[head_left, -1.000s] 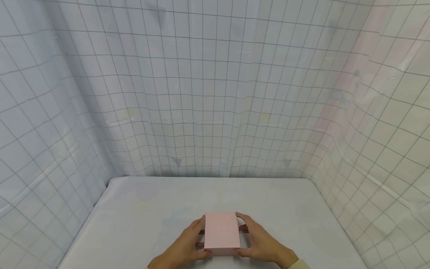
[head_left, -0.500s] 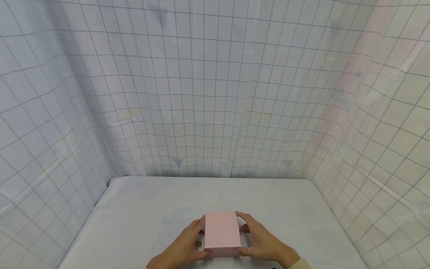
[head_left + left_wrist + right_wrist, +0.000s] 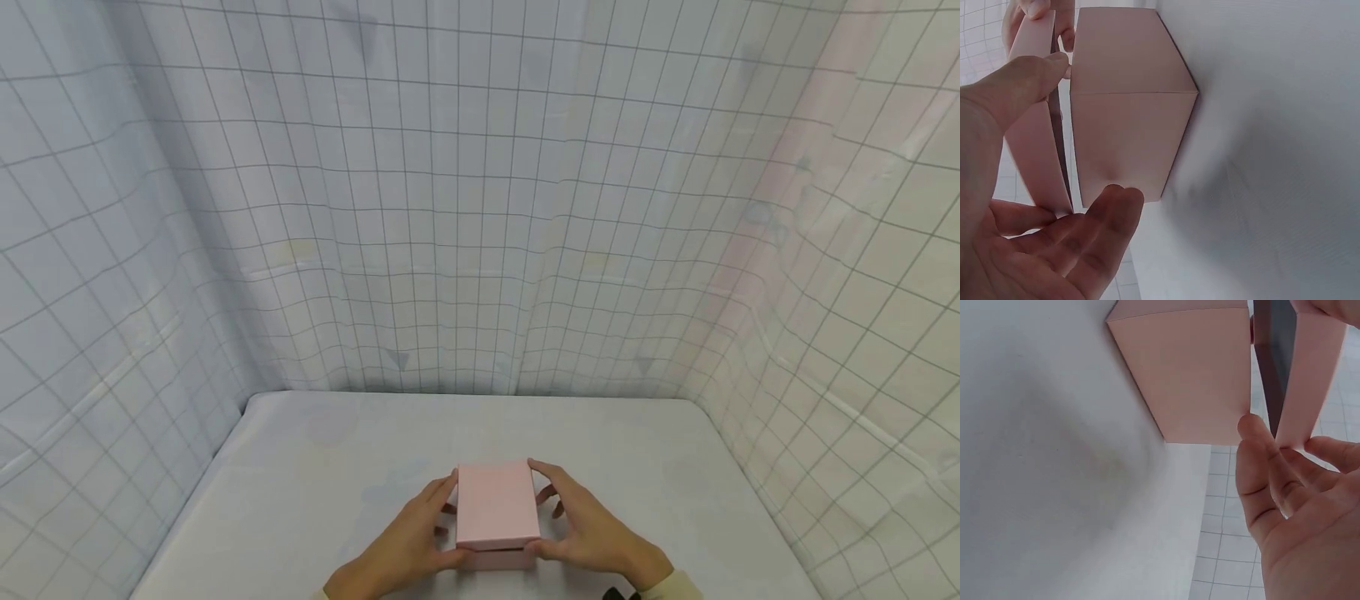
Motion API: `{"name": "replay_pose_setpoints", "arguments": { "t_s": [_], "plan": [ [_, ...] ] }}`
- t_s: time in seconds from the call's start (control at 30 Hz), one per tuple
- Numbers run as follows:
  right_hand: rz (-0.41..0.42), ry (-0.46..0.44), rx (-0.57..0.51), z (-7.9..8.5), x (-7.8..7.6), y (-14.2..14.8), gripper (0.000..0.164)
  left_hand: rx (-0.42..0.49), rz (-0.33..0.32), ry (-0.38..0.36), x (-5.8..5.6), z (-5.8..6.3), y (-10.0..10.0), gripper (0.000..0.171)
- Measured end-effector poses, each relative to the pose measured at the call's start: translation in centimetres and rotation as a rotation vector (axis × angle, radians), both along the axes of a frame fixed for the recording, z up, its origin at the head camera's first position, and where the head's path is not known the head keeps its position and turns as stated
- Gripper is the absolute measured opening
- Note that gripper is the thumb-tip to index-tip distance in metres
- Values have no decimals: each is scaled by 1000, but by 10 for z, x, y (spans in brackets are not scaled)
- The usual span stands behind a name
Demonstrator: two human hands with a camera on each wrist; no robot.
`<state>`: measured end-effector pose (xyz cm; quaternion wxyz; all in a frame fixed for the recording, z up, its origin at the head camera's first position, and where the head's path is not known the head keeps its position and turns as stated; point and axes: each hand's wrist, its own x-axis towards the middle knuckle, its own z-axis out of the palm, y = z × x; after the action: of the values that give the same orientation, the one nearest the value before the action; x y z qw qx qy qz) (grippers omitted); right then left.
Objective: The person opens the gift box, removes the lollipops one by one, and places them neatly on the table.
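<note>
A pink box lid (image 3: 497,504) is raised a little above its pink box base (image 3: 498,560), leaving a dark gap along the near edge. My left hand (image 3: 401,537) grips the lid's left side, thumb at the near corner and fingers toward the far one. On the opposite side my right hand (image 3: 600,533) holds the lid the same way. In the left wrist view two fingertips touch the wall of the base (image 3: 1129,137). The right wrist view shows the dark inside of the lid (image 3: 1316,369), and a fingertip at the base's edge. Whatever the base contains is hidden.
The box base stands on a white-covered table (image 3: 360,442) near its front edge. White cloth walls with a dark grid (image 3: 480,250) enclose the table at the back and both sides. A small black item (image 3: 618,593) shows by the right sleeve.
Both hands have risen with the lid, separating it from the base. The box looked closed in the earlier frames. The base has stayed in place.
</note>
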<state>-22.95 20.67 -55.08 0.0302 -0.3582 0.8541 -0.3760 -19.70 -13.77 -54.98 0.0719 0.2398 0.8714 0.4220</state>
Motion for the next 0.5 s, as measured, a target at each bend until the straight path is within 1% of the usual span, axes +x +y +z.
{"name": "replay_pose_setpoints", "arguments": {
  "t_s": [0.13, 0.27, 0.4, 0.5],
  "plan": [
    [3, -5, -17, 4, -1, -2, 107, -51, 16, 68, 0, 4, -3, 122],
    [4, -8, -32, 7, -2, -5, 107, -74, 28, 138, -1, 5, -5, 122],
    [4, 16, -53, 11, -3, -9, 108, -54, 38, 165, 0, 8, -7, 121],
    [10, 3, -74, 14, -4, -12, 108, -36, 54, 161, 0, 11, -9, 120]
  ]
}}
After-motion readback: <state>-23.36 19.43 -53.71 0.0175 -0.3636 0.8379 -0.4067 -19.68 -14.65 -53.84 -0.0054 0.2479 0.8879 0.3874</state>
